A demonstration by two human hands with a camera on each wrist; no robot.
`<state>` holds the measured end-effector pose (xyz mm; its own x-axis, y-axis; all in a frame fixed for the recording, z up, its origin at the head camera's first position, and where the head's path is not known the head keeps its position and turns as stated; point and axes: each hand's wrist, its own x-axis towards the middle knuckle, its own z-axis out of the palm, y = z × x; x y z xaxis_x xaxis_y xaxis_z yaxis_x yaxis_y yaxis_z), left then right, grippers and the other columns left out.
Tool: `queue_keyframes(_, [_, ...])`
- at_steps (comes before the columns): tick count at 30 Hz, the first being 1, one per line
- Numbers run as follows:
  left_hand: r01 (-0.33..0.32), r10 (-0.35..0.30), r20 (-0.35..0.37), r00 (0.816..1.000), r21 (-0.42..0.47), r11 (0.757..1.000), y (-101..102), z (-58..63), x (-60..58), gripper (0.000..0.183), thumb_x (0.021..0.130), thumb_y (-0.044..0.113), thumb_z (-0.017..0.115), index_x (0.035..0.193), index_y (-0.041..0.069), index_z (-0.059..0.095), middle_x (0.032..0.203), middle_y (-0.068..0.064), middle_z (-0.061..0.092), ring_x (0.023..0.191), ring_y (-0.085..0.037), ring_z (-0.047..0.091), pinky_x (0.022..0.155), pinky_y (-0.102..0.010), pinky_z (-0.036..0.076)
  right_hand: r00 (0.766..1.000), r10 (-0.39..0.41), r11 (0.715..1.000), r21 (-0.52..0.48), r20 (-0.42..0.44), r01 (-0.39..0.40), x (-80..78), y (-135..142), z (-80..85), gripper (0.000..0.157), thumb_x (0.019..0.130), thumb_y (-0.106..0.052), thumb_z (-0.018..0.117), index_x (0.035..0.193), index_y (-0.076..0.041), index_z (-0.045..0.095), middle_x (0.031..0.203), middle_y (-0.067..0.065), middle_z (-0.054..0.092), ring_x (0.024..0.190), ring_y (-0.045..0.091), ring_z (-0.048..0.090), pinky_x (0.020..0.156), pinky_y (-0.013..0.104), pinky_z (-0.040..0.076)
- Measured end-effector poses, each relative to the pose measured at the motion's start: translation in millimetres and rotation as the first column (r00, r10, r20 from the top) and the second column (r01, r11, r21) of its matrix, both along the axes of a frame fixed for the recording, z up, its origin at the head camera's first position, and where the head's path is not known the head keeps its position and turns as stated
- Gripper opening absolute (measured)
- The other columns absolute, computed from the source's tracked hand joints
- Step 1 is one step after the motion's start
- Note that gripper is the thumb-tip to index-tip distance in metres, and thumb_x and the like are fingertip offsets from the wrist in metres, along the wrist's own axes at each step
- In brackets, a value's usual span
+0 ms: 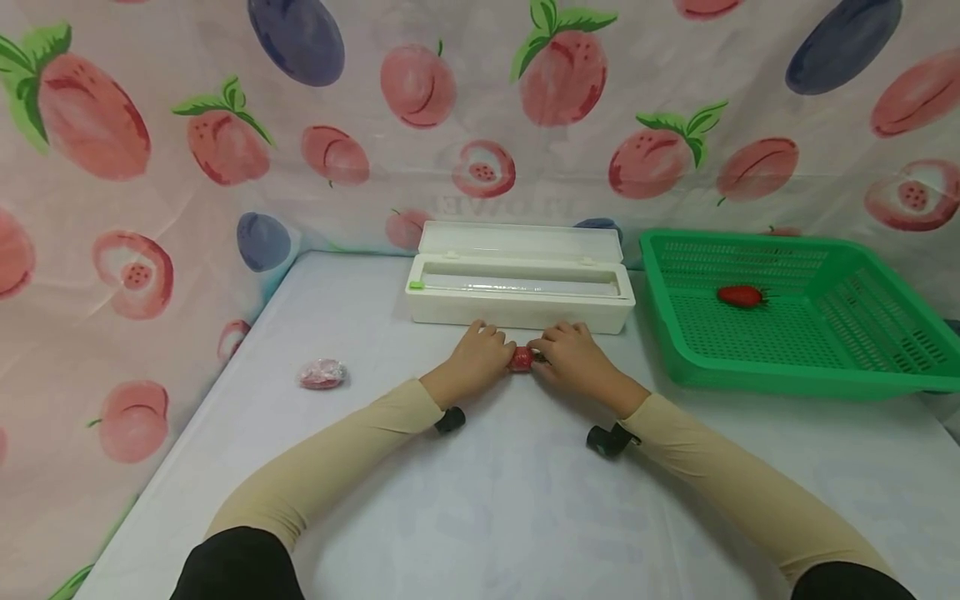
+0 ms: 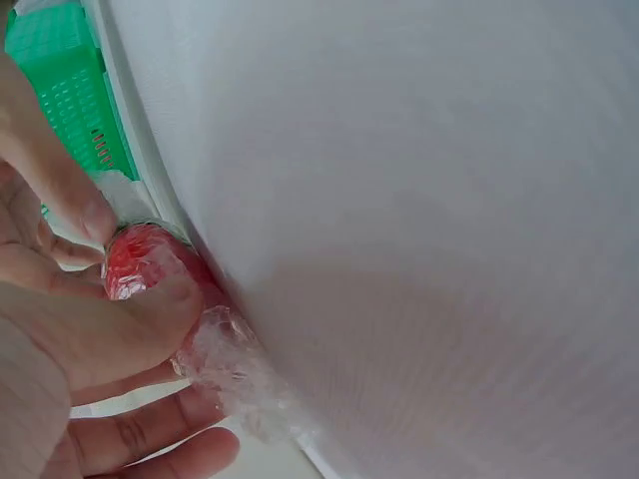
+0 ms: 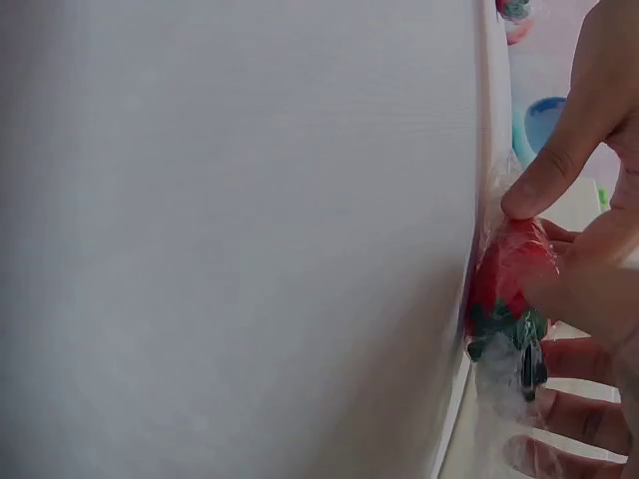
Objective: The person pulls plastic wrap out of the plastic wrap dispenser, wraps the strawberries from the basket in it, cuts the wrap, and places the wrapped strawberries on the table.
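Observation:
Between both hands a red strawberry [image 1: 521, 359], wrapped in clear cling film, is held low over the white table in front of the cling film box [image 1: 521, 310]. My left hand [image 1: 480, 358] grips one end, its thumb pressed on the film in the left wrist view. The right hand [image 1: 573, 360] pinches the other end, where green leaves [image 3: 507, 324] show through the film in the right wrist view. Loose film [image 2: 235, 364] bunches out past the strawberry beside the left fingers. Some fingertips are hidden behind the strawberry.
The box's white lid [image 1: 521, 242] stands raised at the back. A green basket [image 1: 795, 367] at the right contains another red strawberry [image 1: 741, 296]. On the left of the table [image 1: 480, 517] lies a small film-wrapped red thing [image 1: 322, 374]. A fruit-patterned cloth [image 1: 337, 208] hangs behind.

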<state>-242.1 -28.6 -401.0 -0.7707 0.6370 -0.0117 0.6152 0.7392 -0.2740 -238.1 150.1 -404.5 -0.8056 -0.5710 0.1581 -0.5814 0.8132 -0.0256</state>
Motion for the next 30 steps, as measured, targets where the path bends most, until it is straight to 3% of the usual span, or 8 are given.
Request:
queue_keyframes(4, [-0.014, 0.013, 0.033, 0.999, 0.009, 1.000, 0.6, 1.0, 1.5, 0.038, 0.089, 0.038, 0.060, 0.118, 0.013, 0.063, 0.111, -0.005, 0.067, 0.109, -0.022, 0.059, 0.101, -0.039, 0.039, 1.000, 0.006, 1.000, -0.005, 0.005, -0.006, 0.2, 0.6, 0.5, 0.032, 0.079, -0.028, 0.074, 0.105, -0.011, 0.070, 0.096, 0.005, 0.067, 0.099, 0.025, 0.055, 0.088, 0.048, 0.041])
queue_keyframes(10, [-0.019, 0.016, 0.057, 0.998, 0.049, 0.999, 2.0, 1.4, 2.2, 0.043, 0.087, 0.046, 0.060, 0.114, 0.013, 0.065, 0.108, -0.004, 0.068, 0.106, -0.022, 0.060, 0.103, -0.042, 0.036, 1.000, -0.011, 1.000, 0.003, -0.013, 0.011, 0.1, 0.2, 0.7, 0.022, 0.082, -0.023, 0.071, 0.101, -0.013, 0.073, 0.092, 0.004, 0.067, 0.096, 0.025, 0.056, 0.086, 0.048, 0.042])
queue_keyframes(16, [-0.005, 0.006, -0.020, 1.000, 0.029, 1.000, 3.1, -0.9, 1.6, 0.031, 0.092, 0.038, 0.056, 0.106, 0.013, 0.068, 0.100, -0.003, 0.071, 0.099, -0.021, 0.063, 0.102, -0.042, 0.038, 0.999, -0.006, 1.000, 0.001, -0.037, 0.007, -0.2, 0.2, -0.5, 0.019, 0.086, -0.021, 0.067, 0.102, -0.013, 0.072, 0.092, 0.004, 0.065, 0.097, 0.025, 0.055, 0.086, 0.048, 0.042])
queue_keyframes(22, [0.009, -0.006, -0.074, 0.997, 0.050, 0.999, 1.7, -2.3, 1.7, 0.031, 0.093, 0.036, 0.055, 0.113, 0.014, 0.066, 0.104, -0.003, 0.070, 0.102, -0.022, 0.062, 0.101, -0.043, 0.039, 0.997, 0.020, 0.998, -0.049, -0.078, -0.024, -1.0, 0.6, 0.3, 0.019, 0.083, -0.016, 0.069, 0.101, -0.012, 0.072, 0.094, 0.005, 0.067, 0.102, 0.024, 0.056, 0.088, 0.049, 0.041])
queue_keyframes(27, [0.084, -0.065, -0.210, 0.975, 0.085, 0.993, 1.6, -0.8, 2.8, 0.027, 0.086, 0.035, 0.065, 0.105, 0.016, 0.067, 0.102, -0.002, 0.067, 0.101, -0.020, 0.060, 0.100, -0.042, 0.040, 0.996, 0.011, 0.999, -0.047, -0.084, -0.015, -2.7, -0.8, 1.2, 0.016, 0.084, -0.014, 0.067, 0.099, -0.010, 0.073, 0.090, 0.005, 0.067, 0.099, 0.024, 0.056, 0.087, 0.049, 0.042])
queue_keyframes(30, [0.100, -0.077, -0.229, 0.970, 0.094, 0.990, 1.7, 0.8, 3.6, 0.023, 0.083, 0.030, 0.069, 0.101, 0.016, 0.068, 0.099, -0.002, 0.067, 0.098, -0.020, 0.061, 0.100, -0.041, 0.040, 0.996, -0.002, 0.998, -0.069, -0.091, -0.004, -4.0, -2.6, 1.4, 0.013, 0.084, -0.015, 0.068, 0.095, -0.009, 0.073, 0.090, 0.004, 0.069, 0.097, 0.023, 0.058, 0.087, 0.048, 0.042])
